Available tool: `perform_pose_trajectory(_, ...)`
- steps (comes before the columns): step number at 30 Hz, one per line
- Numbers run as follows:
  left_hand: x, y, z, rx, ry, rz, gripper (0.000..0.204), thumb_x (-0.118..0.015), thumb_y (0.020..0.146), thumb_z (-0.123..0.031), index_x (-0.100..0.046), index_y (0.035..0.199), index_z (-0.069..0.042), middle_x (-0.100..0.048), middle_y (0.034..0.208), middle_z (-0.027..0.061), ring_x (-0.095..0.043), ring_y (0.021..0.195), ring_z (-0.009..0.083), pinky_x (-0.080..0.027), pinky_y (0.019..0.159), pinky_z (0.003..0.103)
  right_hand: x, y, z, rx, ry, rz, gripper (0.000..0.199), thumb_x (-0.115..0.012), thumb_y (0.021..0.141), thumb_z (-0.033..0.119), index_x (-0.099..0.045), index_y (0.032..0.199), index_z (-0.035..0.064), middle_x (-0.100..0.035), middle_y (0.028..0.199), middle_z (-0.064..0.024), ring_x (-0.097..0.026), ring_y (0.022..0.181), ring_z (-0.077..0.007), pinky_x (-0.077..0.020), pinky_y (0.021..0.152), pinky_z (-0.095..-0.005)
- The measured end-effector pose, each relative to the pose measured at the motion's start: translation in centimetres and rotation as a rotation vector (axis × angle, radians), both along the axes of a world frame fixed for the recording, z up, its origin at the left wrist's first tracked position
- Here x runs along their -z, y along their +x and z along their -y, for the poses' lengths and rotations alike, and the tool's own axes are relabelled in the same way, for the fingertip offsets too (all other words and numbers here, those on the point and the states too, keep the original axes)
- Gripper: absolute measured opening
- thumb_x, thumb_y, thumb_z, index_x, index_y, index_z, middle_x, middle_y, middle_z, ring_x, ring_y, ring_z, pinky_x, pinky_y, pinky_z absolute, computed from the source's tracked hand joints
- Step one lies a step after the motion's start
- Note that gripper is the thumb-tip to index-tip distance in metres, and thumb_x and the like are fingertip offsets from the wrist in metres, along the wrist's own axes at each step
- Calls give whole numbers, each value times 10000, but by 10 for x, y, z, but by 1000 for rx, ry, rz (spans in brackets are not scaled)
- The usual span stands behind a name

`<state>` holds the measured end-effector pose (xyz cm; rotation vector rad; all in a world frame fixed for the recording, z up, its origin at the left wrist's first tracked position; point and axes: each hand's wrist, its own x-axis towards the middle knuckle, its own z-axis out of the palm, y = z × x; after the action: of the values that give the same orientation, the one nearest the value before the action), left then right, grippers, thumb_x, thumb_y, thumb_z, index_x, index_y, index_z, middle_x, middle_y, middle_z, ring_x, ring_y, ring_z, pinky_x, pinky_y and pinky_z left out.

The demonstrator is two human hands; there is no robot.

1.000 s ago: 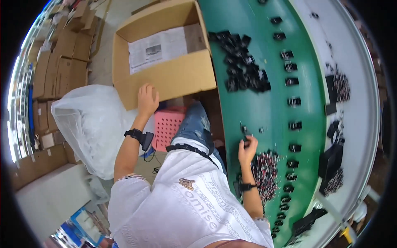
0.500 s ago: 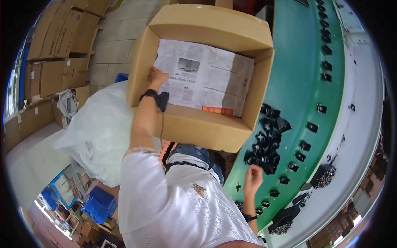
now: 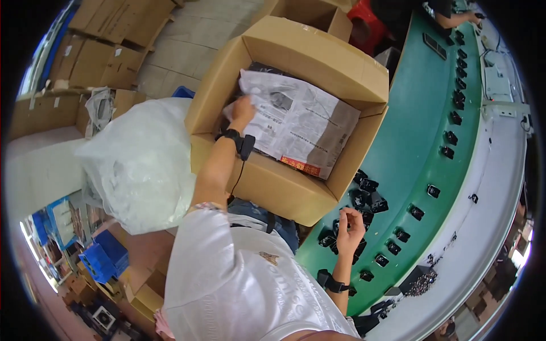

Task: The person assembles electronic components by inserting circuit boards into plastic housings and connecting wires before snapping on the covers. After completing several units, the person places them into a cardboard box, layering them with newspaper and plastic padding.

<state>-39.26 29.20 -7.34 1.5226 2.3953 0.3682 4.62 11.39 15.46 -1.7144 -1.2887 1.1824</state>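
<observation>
My left hand (image 3: 243, 111) reaches into a large open cardboard box (image 3: 219, 102) and is closed on the left edge of a sheet of newspaper (image 3: 301, 122). That edge is raised and crumpled, and a dark layer shows beneath it. The sheet covers most of the box's inside. To the box's right, my right hand (image 3: 351, 230) hovers by a heap of small glossy black parts (image 3: 369, 196) on a green worktable (image 3: 406, 113). Its fingers are loosely bent and apart, and I see nothing between them.
A big translucent plastic bag (image 3: 139, 165) bulges left of the box. Black parts (image 3: 433, 190) line the table's right side. Another person's arm (image 3: 452, 21) reaches over its far end, past a phone-like dark slab (image 3: 434, 45). Stacked cartons (image 3: 85, 62) and blue crates (image 3: 105, 256) stand at left.
My left hand has closed on the newspaper and pulled its left edge up and rightward, baring the dark layer. My right hand has risen slightly beside the heap. The whole view has shifted.
</observation>
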Motion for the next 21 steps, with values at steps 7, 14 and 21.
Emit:
perform_pose_trajectory(7, -222, 148, 114, 450, 269, 448, 167, -694, 816, -135, -564, 806, -30, -612, 790, 142, -620, 740, 327, -489, 660, 409, 1, -13, -18, -270, 399, 15, 546, -754, 799, 86, -560, 1307, 32, -549, 1339, -106, -570, 1167, -216, -482, 929, -320)
perform_pose_trajectory(14, -247, 210, 181, 375, 195, 753, 179, -691, 887, -115, -631, 1007, 4, -659, 889, 102, -665, 778, 189, -526, 694, 319, 29, -61, -12, -600, 162, -465, 1131, -796, 694, 20, -107, 1589, 70, -393, 1488, -190, -503, 1313, -323, -433, 1082, -431)
perform_pose_trajectory(21, -255, 247, 201, 610, 245, 890, 446, -652, 917, -128, -532, 1339, -47, -640, 1141, 143, -666, 1027, 256, -537, 841, 377, 83, -23, 2, -146, 91, -544, 635, -649, 846, -74, -408, 1431, -19, -542, 1344, -134, -568, 1167, -206, -486, 966, -345)
